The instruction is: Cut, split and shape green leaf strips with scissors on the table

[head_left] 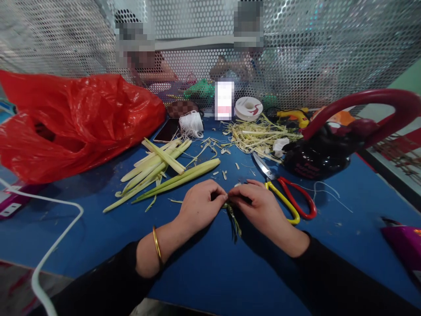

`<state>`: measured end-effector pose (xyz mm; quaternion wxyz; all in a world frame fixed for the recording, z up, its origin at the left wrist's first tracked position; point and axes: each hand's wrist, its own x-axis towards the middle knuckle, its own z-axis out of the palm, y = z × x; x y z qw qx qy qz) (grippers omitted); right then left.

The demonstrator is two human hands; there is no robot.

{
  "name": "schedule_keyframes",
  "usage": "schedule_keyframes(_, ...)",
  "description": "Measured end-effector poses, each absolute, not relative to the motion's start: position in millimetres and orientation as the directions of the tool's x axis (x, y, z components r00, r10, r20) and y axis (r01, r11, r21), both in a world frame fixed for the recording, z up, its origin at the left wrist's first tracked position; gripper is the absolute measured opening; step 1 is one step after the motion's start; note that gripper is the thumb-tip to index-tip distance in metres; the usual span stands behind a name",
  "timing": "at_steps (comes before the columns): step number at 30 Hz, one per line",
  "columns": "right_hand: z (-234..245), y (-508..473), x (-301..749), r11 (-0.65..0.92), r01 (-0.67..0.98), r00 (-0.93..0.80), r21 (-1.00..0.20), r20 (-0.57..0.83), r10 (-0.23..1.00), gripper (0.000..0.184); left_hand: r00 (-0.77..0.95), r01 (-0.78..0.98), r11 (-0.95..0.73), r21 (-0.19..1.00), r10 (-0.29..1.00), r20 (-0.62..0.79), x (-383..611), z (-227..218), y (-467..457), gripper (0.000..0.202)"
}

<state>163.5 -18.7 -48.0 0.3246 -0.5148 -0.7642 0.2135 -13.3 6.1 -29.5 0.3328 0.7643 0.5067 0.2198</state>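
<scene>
My left hand [200,205] and my right hand [258,206] meet at the middle of the blue table [210,272], fingertips pinched together on a small green leaf strip piece [232,214] whose ends hang down between them. Both hands are closed around it. A gold bangle [157,243] sits on my left wrist. A bundle of pale green palm leaf strips [164,173] lies just beyond my left hand. Scissors with yellow and red handles [289,199] lie right beside my right hand.
A red plastic bag [72,118] fills the far left. Leaf scraps [259,136], a white ribbon spool [248,108], a phone [167,130], white thread [191,124], a black basket with a red handle [322,153] and a white cable [52,245] surround the work spot. Two people sit behind a perforated screen [329,44].
</scene>
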Motion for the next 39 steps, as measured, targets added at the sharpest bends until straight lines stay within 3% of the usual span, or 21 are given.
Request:
schedule_keyframes(25, -44, -19, 161, 0.422, 0.669, -0.317, -0.612, 0.278, 0.907, 0.014, 0.470, 0.634, -0.371, 0.678, 0.882, 0.043, -13, -27, 7, 0.019)
schedule_keyframes(30, -45, -18, 162, 0.396, 0.658, -0.298, -0.640, 0.260, 0.918, 0.014, 0.374, 0.644, -0.331, 0.690, 0.923, 0.094, -12, -26, 4, 0.009)
schedule_keyframes(34, -45, -17, 162, 0.381, 0.650, -0.289, -0.658, 0.250, 0.924, 0.014, 0.346, 0.666, -0.419, 0.617, 0.906, 0.242, -14, -21, -1, 0.012)
schedule_keyframes(39, -43, -17, 162, 0.377, 0.649, -0.285, -0.661, 0.248, 0.926, 0.016, 0.376, 0.716, -0.401, 0.572, 0.911, 0.168, -14, -15, -5, 0.007)
